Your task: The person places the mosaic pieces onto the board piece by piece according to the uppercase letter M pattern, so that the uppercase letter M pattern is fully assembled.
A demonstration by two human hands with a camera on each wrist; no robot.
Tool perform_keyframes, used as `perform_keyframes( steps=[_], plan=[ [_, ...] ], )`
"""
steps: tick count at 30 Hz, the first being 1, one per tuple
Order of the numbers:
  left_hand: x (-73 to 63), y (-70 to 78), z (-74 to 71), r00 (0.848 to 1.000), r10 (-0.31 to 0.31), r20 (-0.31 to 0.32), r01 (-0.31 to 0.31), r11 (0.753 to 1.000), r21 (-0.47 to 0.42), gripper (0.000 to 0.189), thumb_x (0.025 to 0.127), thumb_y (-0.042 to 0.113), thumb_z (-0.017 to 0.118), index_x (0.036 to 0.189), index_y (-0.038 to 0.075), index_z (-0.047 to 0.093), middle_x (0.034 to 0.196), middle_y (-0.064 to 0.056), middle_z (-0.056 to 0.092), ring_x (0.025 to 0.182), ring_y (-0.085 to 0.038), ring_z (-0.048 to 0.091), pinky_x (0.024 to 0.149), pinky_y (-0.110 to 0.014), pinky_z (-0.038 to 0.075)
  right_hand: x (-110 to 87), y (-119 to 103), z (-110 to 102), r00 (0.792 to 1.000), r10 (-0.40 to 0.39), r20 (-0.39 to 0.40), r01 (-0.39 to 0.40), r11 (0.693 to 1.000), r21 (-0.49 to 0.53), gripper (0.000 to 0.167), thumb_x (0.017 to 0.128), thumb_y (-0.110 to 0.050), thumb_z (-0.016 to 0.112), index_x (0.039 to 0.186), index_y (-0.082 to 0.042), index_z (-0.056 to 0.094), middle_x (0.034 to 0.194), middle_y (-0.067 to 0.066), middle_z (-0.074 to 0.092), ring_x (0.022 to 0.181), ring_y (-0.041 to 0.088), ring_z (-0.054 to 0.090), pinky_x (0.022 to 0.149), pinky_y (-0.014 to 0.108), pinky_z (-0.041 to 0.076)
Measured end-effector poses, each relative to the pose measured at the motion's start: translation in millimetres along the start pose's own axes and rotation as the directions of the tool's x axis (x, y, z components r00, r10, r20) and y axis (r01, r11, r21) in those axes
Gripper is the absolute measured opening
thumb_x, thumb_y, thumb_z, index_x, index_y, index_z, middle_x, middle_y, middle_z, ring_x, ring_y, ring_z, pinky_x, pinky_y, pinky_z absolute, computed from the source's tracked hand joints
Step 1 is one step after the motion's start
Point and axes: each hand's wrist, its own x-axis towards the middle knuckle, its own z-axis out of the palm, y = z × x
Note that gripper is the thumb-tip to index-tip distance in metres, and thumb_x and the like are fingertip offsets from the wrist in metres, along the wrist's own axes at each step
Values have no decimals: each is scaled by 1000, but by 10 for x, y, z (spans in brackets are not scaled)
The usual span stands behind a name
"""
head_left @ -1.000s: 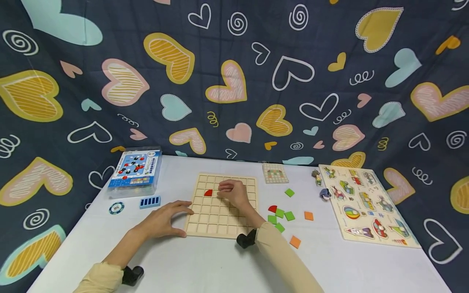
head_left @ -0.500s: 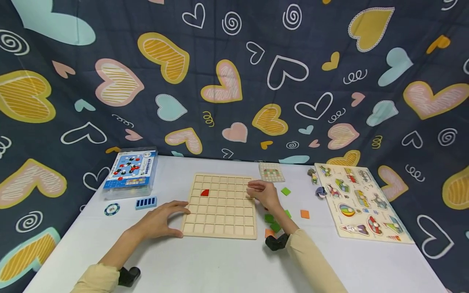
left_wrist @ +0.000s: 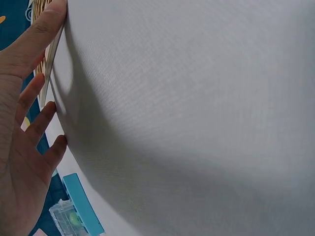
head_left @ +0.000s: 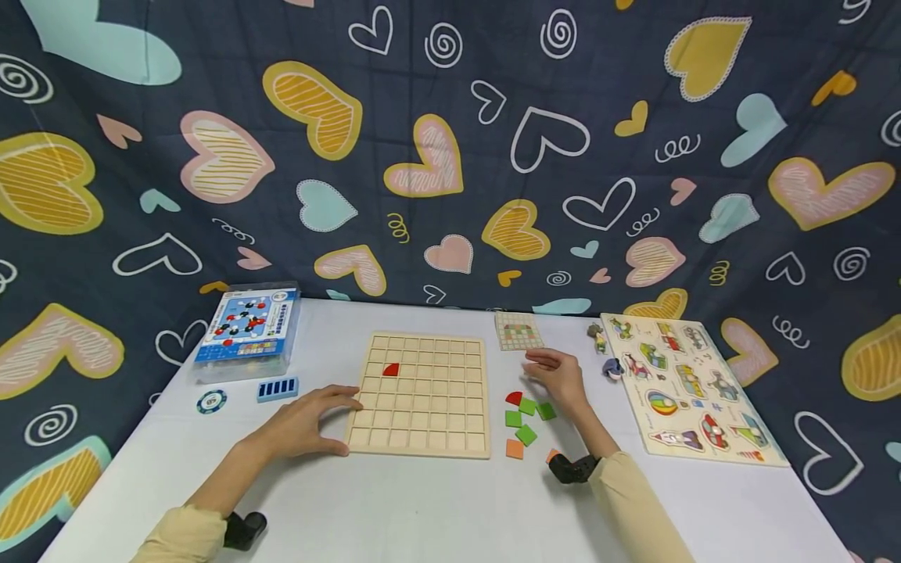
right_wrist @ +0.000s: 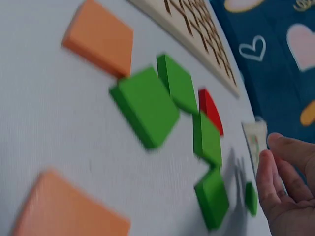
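Here we see the left hand (head_left: 307,422) spread open at the left edge of the board (head_left: 480,456), where a red piece (head_left: 390,371) sits in a cell towards the upper left. To the right, we find the right hand (head_left: 559,379) over the table, its fingers loosely bent and free, near the card (head_left: 518,331) and the green tiles (head_left: 526,435).

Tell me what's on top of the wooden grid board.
One red quarter-round piece sits in a square toward the far left of the wooden grid board. The left hand covers bits of the left edge, so those can't be seen from the head view.
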Motion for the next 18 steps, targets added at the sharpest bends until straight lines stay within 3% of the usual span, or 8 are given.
perform_keyframes(
  steps=[6,11,18],
  plan=[
    [2,1,-4,1000,-5,5,5,1000,1,64,67,53,80,122,24,63,141,-6,49,126,-38,46,92,-59,43,-10,85,-167,996,29,-85,-30,1000,-6,30,85,4,68,114,9,64,112,25,65,99,28,66,72,13,52],
    [2,-4,-14,1000,-11,8,11,1000,-7,64,67,52,80,122,23,63,141,-6,49,127,-38,46,92,-59,43,12,143,-231,986,38,-165,-52,995,-84,29,82,5,70,111,9,66,110,25,67,97,31,66,68,9,48],
    [7,-16,-2,1000,-23,19,23,999,-30,64,67,50,81,122,24,63,142,-6,48,129,-38,44,95,-60,41,26,213,-252,977,73,-200,-100,986,-130,34,77,4,75,110,9,65,107,25,67,85,20,67,64,7,46]
  ],
)
